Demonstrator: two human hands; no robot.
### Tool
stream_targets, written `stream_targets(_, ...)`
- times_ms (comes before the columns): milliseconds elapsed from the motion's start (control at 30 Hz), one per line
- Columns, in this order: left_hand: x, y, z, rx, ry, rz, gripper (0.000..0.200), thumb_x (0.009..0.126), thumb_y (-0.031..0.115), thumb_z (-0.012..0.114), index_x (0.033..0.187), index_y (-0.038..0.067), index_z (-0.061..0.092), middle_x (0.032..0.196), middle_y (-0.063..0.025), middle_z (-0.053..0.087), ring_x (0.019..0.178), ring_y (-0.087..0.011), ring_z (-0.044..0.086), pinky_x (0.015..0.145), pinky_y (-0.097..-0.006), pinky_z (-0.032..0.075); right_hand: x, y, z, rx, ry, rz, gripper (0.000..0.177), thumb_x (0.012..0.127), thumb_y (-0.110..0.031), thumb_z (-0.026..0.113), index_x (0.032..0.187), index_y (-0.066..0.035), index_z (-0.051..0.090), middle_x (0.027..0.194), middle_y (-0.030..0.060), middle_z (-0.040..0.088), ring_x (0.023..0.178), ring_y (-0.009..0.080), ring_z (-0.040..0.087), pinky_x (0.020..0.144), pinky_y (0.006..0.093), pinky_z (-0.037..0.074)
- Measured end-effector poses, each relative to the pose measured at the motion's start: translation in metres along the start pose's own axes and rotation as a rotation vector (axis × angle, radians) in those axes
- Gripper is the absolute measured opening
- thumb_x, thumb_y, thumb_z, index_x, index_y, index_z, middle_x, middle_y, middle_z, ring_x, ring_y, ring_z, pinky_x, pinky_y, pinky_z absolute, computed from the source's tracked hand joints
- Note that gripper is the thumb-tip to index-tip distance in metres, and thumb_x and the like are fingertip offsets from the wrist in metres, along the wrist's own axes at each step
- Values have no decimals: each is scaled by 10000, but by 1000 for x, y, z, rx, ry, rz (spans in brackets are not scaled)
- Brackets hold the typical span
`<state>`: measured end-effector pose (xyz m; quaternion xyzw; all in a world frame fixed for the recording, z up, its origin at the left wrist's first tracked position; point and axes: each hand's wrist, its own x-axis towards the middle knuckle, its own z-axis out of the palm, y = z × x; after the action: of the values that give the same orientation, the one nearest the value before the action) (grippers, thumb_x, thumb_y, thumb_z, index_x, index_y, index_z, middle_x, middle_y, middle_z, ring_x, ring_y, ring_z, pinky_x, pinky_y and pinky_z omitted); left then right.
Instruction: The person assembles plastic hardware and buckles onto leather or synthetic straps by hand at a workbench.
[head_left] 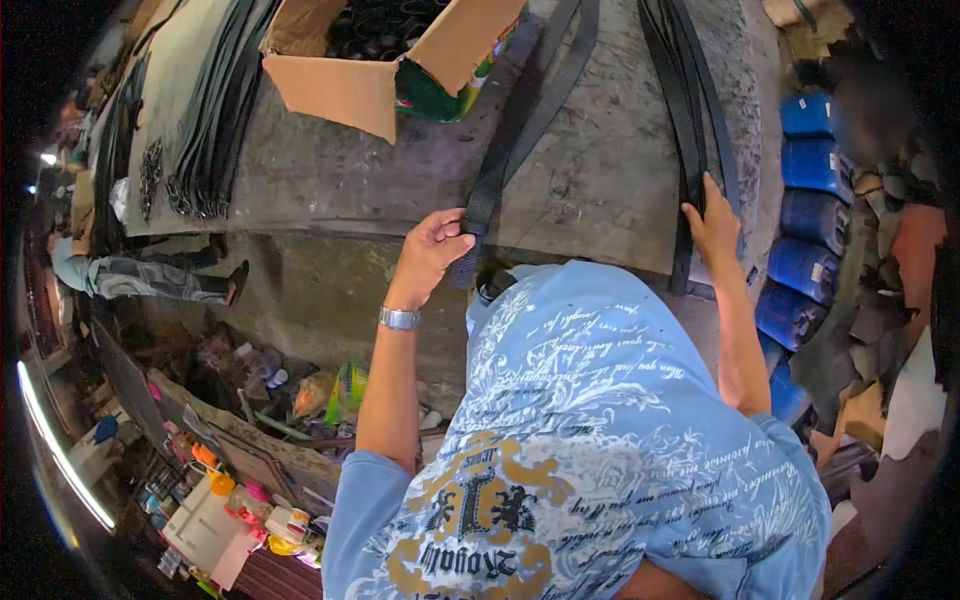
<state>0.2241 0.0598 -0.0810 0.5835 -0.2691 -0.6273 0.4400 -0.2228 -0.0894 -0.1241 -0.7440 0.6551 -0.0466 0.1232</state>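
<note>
My left hand (432,257), with a metal watch on the wrist, pinches the near end of a black strap (482,200) at the table's front edge. The strap runs away from me across the table and doubles back in a loop at the far side. Its tip hangs over the edge, close to my shirt. To the right, my right hand (714,228) has its fingers closed around a bundle of long black straps (690,110), whose near ends hang past the edge. Part of the fingers is hidden behind the straps.
On the worn table (340,185) stands an open cardboard box (335,92) of black coiled pieces. More black straps (215,150) lie at the left. Blue plastic containers (812,215) line the right side. Another person (140,275) stands at far left. Mixed clutter (260,375) lies below.
</note>
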Motion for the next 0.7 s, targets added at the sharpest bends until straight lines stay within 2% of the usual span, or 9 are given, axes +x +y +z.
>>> stream_targets(200, -7, 5, 4, 118, 61, -73, 471, 845, 149, 738, 1229, -54, 556, 1010, -51, 636, 887, -104, 582, 776, -243, 478, 1, 3, 4, 16, -23, 26, 688, 851, -320, 673, 1444, -130, 382, 1409, 115, 487, 1258, 318, 473, 1017, 475, 391)
stream_targets(267, -4, 3, 7, 190, 146, -152, 455, 871, 217, 714, 1203, -62, 574, 1076, -59, 623, 968, -136, 561, 851, -280, 460, -6, 6, 4, 133, 81, -37, 698, 835, -309, 692, 1439, -125, 394, 1404, 139, 486, 1256, 336, 470, 1038, 458, 389)
stream_targets(333, 8, -23, -8, 282, 186, -104, 437, 862, 231, 733, 1158, -62, 600, 981, -37, 628, 870, -98, 547, 772, -248, 450, -7, 4, -1, 284, 62, 83, 671, 837, -287, 698, 1423, -113, 420, 1387, 164, 496, 1253, 348, 472, 1054, 433, 380)
stream_targets(400, 11, -33, -10, 314, 219, -86, 415, 865, 254, 730, 1112, -59, 617, 966, -28, 626, 862, -98, 544, 784, -252, 448, -8, 5, -5, 533, 41, 199, 624, 858, -271, 676, 1409, -98, 439, 1378, 184, 498, 1250, 351, 479, 1070, 415, 369)
stream_targets(533, 13, -41, -18, 402, 187, -128, 367, 871, 247, 726, 1074, -40, 622, 929, -10, 611, 846, -88, 537, 760, -245, 443, -12, 8, -8, 711, 54, 341, 546, 871, -289, 664, 1343, -65, 506, 1257, 159, 572, 1093, 299, 570, 965, 384, 437)
stream_targets(567, 12, -39, -16, 390, 185, -142, 356, 870, 242, 728, 1067, -34, 621, 919, -4, 605, 836, -85, 530, 752, -241, 439, -12, 12, -4, 695, 104, 327, 540, 847, -303, 691, 1308, -68, 537, 1161, 130, 602, 1004, 271, 592, 890, 373, 463)
stream_targets(700, 2, -16, 8, 327, 245, -182, 345, 863, 213, 737, 1083, -16, 603, 889, 21, 571, 799, -75, 501, 725, -226, 421, -14, 15, -8, 579, 25, 382, 582, 797, -321, 737, 1294, -89, 545, 1113, 120, 612, 985, 281, 609, 856, 387, 472)
